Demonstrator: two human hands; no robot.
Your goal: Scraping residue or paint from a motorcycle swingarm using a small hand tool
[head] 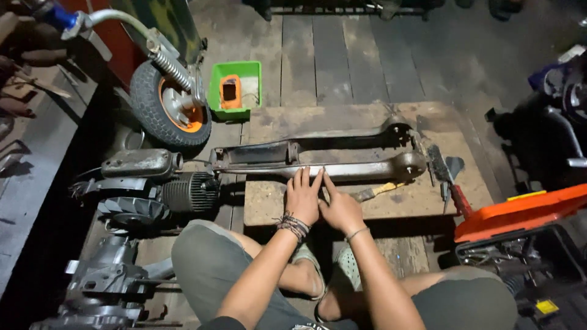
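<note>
A long grey metal swingarm [348, 168] lies across a worn wooden board [269, 208] on the floor in front of me. My left hand [302, 198] rests flat on the board with its fingertips touching the near arm of the swingarm. My right hand [340, 208] lies beside it, index finger stretched to the same arm. Both hands hold nothing. A yellow-handled tool [376, 192] lies on the board just right of my right hand. My knees and sandals show below.
At left lie a finned engine cylinder [191, 191], a muffler [140, 163], a fan cover [131, 209] and an engine block [104, 284]. A small wheel with orange rim [171, 110] and a green tray [235, 88] sit behind. An orange toolbox lid [520, 212] stands at right.
</note>
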